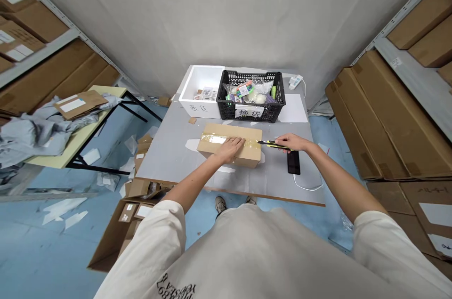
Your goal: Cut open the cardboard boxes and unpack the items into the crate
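A taped cardboard box [215, 130] lies on the grey table [165, 153] in front of me. Flat on its top rests my left hand [231, 147], fingers stretched toward the right end, over the strip of yellowish tape [251, 142]. My right hand [290, 141] is wrapped round a black and yellow box cutter [271, 144], which points left. The cutter's tip reaches the right edge of the box at the tape; whether it cuts in I cannot tell. A black phone [293, 162] with a white cable lies just below my right hand.
Behind the box stand a white foam box [203, 109] and a black crate [226, 109] of bagged goods. A power strip [295, 82] and white paper [294, 108] lie to their right. Shelves of cartons flank both sides; an open carton [106, 242] sits on the floor, left.
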A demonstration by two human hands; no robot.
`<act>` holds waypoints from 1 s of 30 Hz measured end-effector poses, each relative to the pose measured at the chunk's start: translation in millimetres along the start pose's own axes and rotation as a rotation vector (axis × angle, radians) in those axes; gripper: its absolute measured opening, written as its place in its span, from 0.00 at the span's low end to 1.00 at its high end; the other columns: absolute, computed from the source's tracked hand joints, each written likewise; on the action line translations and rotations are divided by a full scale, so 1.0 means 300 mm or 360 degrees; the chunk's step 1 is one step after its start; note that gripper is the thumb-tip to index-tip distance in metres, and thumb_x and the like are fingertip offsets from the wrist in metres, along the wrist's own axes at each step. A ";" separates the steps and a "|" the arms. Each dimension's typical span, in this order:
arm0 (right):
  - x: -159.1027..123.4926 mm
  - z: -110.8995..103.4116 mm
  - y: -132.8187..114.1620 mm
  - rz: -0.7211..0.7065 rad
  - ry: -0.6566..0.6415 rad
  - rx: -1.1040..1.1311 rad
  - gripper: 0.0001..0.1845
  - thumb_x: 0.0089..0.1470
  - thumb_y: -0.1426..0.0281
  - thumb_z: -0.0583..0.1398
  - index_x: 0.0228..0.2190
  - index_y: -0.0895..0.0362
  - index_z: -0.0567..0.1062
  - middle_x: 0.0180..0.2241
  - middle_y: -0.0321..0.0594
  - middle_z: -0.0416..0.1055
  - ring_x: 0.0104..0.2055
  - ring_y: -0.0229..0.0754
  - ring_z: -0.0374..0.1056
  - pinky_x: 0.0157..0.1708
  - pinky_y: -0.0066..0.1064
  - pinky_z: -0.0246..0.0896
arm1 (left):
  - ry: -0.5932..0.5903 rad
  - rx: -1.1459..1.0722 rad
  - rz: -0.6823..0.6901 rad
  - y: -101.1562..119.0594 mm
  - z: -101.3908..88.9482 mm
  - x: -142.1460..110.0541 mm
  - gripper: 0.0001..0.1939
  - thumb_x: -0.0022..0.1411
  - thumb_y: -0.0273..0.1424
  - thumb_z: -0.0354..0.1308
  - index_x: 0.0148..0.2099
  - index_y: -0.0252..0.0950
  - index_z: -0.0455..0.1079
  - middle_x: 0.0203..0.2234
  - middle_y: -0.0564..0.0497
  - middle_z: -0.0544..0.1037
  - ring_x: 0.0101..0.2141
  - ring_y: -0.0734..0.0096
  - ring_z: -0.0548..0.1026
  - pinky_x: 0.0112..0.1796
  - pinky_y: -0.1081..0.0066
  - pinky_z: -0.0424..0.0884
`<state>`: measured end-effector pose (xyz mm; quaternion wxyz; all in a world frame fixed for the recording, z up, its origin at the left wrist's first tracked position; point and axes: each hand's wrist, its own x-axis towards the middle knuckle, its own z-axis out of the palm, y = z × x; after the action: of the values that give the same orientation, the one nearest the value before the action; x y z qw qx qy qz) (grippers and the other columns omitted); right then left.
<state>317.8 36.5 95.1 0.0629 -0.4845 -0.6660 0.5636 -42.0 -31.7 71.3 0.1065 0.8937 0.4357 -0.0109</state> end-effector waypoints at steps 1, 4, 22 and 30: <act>0.010 0.006 -0.008 -0.0009 -0.0003 0.0006 0.25 0.49 0.45 0.67 0.29 0.56 0.81 0.22 0.36 0.74 0.22 0.38 0.69 0.20 0.27 0.64 | 0.0000 -0.0018 -0.0002 0.000 -0.004 -0.003 0.51 0.52 0.28 0.65 0.72 0.40 0.45 0.65 0.38 0.62 0.64 0.50 0.62 0.63 0.57 0.51; 0.023 0.026 -0.018 0.0016 -0.0027 0.0068 0.25 0.47 0.45 0.67 0.28 0.55 0.81 0.22 0.36 0.75 0.22 0.38 0.69 0.20 0.27 0.64 | -0.0006 -0.0066 -0.0027 0.002 -0.013 -0.010 0.49 0.51 0.28 0.66 0.71 0.42 0.48 0.64 0.39 0.63 0.64 0.50 0.62 0.64 0.57 0.52; -0.154 0.093 0.090 0.0002 0.0148 0.0314 0.30 0.55 0.44 0.61 0.42 0.57 0.79 0.37 0.43 0.80 0.31 0.42 0.73 0.30 0.33 0.71 | 0.0335 -0.0204 -0.0376 -0.026 -0.032 0.082 0.27 0.71 0.36 0.46 0.70 0.40 0.56 0.68 0.41 0.60 0.66 0.53 0.60 0.64 0.52 0.55; -0.143 0.175 0.035 -0.0404 0.0493 -0.0465 0.20 0.59 0.58 0.62 0.51 0.47 0.80 0.51 0.41 0.77 0.54 0.52 0.71 0.58 0.45 0.63 | 0.0002 -0.0137 -0.0230 -0.087 -0.044 0.182 0.38 0.62 0.39 0.59 0.71 0.40 0.54 0.68 0.38 0.60 0.67 0.48 0.57 0.66 0.46 0.47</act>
<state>313.2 -31.6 87.5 0.1639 -0.4815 -0.7784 0.3679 -29.5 29.1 73.3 0.1435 0.8546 0.4991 0.0009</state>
